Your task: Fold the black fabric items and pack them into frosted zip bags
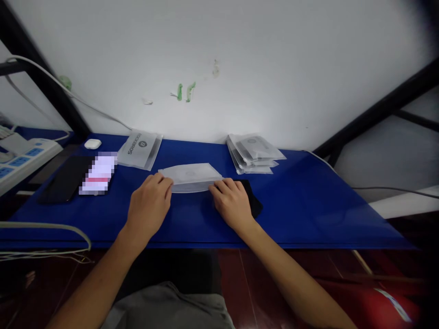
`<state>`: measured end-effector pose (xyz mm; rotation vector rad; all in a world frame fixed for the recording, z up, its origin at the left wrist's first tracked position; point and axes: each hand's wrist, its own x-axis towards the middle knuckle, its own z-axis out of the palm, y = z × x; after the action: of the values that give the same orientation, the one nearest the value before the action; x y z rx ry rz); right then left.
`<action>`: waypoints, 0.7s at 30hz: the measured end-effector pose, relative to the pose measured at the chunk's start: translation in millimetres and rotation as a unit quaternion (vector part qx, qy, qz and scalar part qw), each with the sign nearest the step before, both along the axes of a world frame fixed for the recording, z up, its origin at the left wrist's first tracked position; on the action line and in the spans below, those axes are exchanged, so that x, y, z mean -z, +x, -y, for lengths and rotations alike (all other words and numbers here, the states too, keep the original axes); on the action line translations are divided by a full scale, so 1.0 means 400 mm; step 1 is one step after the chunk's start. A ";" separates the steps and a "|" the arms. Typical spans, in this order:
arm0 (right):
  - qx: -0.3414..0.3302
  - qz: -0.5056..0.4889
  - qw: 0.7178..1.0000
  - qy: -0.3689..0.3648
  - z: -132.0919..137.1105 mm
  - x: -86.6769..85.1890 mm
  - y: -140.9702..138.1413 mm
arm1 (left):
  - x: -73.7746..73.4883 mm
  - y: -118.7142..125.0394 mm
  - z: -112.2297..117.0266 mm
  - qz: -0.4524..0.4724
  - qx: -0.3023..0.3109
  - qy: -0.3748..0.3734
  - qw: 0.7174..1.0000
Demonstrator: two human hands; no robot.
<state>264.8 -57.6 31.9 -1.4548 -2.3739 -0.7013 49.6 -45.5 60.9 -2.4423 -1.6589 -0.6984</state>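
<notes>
A frosted plastic pouch (190, 176) lies on the blue table top (308, 205) in front of me. My left hand (150, 204) rests at its near left corner, fingers curled and touching the pouch edge. My right hand (232, 203) presses on its near right corner, fingers bent over the edge. Under and beside my right hand lies a black cloth-like item (253, 201), partly hidden.
A stack of similar pouches (254, 153) sits at the back right, and another printed pouch (140, 149) at the back left. A dark phone (65, 179), a white earbud case (92, 144) and a power strip (24, 157) lie to the left. Cables run along the wall.
</notes>
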 end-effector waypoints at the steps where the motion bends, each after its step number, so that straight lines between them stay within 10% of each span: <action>1: 0.000 0.004 1.000 -0.012 0.003 0.000 -0.008 | 0.002 -0.003 0.001 -0.001 -0.003 0.003 1.000; 21: 0.100 -0.013 0.977 -0.185 -0.008 0.023 -0.131 | 0.101 0.009 -0.008 -0.048 0.064 0.136 0.987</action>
<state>212.5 -54.4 22.7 -1.8572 -2.4547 -0.2832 53.3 -42.4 20.7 -2.3602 -1.2867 -0.7550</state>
